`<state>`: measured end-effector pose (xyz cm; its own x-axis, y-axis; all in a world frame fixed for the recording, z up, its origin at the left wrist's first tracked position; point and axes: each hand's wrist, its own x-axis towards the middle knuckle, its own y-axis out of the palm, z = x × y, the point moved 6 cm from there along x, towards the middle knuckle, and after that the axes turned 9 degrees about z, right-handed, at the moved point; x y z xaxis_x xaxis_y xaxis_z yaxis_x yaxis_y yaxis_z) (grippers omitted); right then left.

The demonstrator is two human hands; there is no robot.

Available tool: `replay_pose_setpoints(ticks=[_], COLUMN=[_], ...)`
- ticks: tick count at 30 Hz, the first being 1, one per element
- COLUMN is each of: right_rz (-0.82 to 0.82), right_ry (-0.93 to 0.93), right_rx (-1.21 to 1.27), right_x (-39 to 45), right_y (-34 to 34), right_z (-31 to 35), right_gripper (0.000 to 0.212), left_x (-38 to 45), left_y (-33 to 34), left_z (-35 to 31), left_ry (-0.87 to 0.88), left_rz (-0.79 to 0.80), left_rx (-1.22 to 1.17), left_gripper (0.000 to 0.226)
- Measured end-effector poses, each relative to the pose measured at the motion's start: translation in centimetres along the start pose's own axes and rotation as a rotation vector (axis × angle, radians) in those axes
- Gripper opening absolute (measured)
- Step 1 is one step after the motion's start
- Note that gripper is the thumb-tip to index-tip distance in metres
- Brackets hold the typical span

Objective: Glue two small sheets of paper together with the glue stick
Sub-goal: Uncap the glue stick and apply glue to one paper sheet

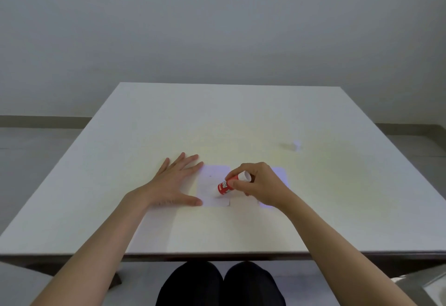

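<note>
Two small white paper sheets lie side by side on the white table (169, 117). The left sheet (211, 179) is pinned at its left edge by my left hand (173, 182), which lies flat with fingers spread. My right hand (259, 186) grips a red and white glue stick (226, 185), tilted with its lower tip down on the left sheet. The right sheet (281, 176) is mostly hidden under my right hand.
A small white cap (296, 145) lies on the table at the far right. A pale wall stands behind the table. My dark-clothed knees (222, 284) show below the table's near edge.
</note>
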<state>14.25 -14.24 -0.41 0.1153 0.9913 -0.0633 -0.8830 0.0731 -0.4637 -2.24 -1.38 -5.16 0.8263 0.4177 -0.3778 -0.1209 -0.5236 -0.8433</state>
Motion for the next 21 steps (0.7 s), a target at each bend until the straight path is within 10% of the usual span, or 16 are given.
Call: replay_pose_setpoints(ticks=[5,21], right_rz=[-0.207,-0.070], right_ry=[0.071,0.091], right_rx=[0.039,0.001], right_x=[-0.1,-1.6], right_y=[-1.8,-1.7], right_z=[-0.8,-0.8], right_gripper=[0.011,0.007], left_x=[0.1,-0.4], left_y=[0.1,-0.1], left_z=[0.1,-0.4], left_ry=[0.004,0.012], left_rz=[0.001,0.015], left_rx=[-0.009,-0.015], left_gripper=[0.108,0.117])
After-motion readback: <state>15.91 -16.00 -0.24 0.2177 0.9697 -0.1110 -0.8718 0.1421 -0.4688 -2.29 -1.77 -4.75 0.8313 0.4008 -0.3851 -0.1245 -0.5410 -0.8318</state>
